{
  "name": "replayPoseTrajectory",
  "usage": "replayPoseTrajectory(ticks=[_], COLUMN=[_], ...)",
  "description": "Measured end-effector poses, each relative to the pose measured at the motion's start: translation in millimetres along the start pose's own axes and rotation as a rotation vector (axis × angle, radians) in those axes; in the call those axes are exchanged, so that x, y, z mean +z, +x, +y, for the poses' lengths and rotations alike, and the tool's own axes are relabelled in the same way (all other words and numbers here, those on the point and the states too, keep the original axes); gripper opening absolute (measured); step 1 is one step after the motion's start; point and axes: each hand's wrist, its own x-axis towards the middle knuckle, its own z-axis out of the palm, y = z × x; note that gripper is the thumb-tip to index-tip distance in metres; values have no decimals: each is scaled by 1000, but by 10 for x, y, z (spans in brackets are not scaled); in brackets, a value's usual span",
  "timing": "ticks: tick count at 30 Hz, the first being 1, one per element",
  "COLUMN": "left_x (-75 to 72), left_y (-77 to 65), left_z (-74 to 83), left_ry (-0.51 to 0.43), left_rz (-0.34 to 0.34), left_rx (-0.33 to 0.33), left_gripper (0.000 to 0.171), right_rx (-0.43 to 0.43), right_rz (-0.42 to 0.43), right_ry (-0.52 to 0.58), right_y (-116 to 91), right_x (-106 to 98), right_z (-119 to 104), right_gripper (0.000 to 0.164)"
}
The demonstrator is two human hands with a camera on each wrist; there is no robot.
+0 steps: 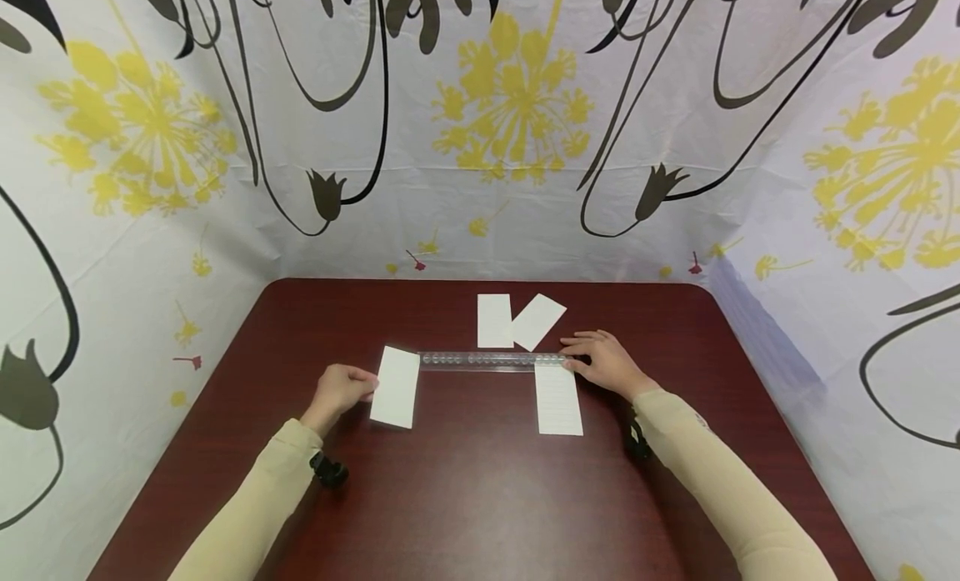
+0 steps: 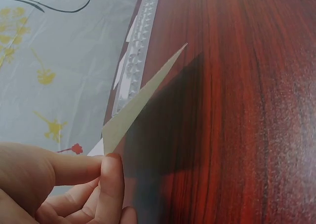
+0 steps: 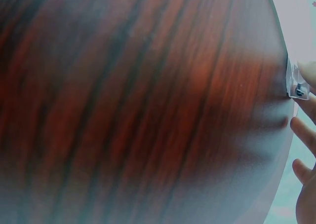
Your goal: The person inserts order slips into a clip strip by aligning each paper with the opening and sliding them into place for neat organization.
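Between thumb and fingers, my left hand [image 1: 341, 391] pinches a white paper card [image 1: 395, 388] by its left edge. In the left wrist view the card [image 2: 133, 108] is tilted and raised off the table, casting a dark shadow. My right hand [image 1: 606, 363] grips the right end of a long clear plastic strip [image 1: 480, 362] with a row of rounded shapes along it. That strip's end [image 3: 297, 88] shows between thumb and finger in the right wrist view. A white card with faint lines [image 1: 558, 402] lies at the strip's right end, its top edge meeting the strip.
Two more white cards, one straight [image 1: 494, 321] and one angled [image 1: 539, 322], lie behind the strip, touching or nearly so. The dark red wooden table [image 1: 480, 498] has rounded far corners. A patterned cloth [image 1: 487, 231] hangs around its back and sides.
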Motion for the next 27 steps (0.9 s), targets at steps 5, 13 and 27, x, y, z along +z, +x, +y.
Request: replayPoseTrajectory(ticks=[5, 13, 27], left_x=[35, 79, 144], left_y=[4, -18, -20], left_z=[4, 42, 57], left_ry=[7, 37, 28], left_rz=[4, 12, 34], left_rx=[-2, 16, 23], left_gripper=[20, 20, 19], right_rx=[3, -4, -5], right_rz=[-9, -3, 9], right_ry=[2, 5, 1], right_y=[-6, -10, -11], right_x=[-3, 10, 8], right_z=[-12, 1, 18], right_gripper=[30, 31, 31])
